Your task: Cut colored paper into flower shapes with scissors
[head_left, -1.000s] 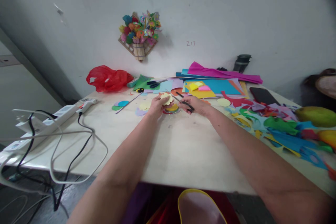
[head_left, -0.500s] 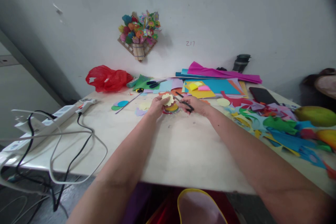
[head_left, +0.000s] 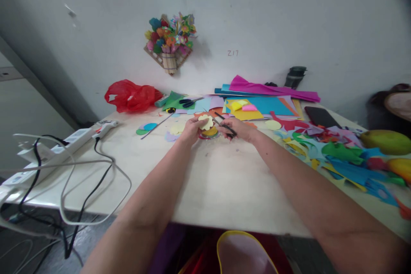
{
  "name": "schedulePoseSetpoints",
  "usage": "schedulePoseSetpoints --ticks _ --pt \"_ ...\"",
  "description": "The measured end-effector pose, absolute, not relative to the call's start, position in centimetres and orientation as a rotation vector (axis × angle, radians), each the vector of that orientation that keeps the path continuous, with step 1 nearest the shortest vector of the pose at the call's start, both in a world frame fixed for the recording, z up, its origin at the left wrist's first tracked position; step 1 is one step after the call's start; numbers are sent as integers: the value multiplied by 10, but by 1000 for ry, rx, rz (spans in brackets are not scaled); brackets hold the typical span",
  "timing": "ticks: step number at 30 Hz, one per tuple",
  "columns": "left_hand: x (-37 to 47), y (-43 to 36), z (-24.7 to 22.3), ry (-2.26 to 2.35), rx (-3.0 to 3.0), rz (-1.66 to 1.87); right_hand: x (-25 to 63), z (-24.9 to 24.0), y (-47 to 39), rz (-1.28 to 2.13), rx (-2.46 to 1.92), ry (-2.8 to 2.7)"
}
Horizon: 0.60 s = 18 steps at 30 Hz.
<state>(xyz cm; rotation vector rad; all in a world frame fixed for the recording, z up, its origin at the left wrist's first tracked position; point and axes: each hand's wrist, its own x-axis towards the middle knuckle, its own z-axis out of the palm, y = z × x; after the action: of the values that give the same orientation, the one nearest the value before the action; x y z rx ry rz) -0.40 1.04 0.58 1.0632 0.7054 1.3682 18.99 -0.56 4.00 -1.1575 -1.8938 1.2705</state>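
Note:
Between the fingers of my left hand point(head_left: 192, 130) is a pale yellow flower-shaped paper cutout point(head_left: 206, 122) with a scalloped edge. My right hand point(head_left: 239, 130) is closed around the handles of dark scissors point(head_left: 228, 128). Their blades point left towards the cutout and stand apart from each other; whether they touch the paper I cannot tell. Below the cutout lies a small pile of coloured paper pieces point(head_left: 210, 134), partly hidden by my hands. Left of my left hand are pale yellow and lilac paper pieces point(head_left: 173, 132).
Coloured sheets point(head_left: 272, 107) lie at the back, scraps point(head_left: 346, 152) and a dark phone point(head_left: 322, 117) at the right. A second pair of scissors point(head_left: 189, 102) rests near a red plastic bag point(head_left: 130, 96). Power strips point(head_left: 70, 143) with loose cables line the left edge.
The flower cutout has turned or shifted very slightly in my left hand. My right hand and the scissors stay almost in the same place.

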Motion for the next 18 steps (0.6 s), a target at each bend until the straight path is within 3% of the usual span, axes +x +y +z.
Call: schedulePoseSetpoints --ticks 18 --pt "-4 11 5 698 1021 1340 188 39 -5 1266 -1145 -1875"
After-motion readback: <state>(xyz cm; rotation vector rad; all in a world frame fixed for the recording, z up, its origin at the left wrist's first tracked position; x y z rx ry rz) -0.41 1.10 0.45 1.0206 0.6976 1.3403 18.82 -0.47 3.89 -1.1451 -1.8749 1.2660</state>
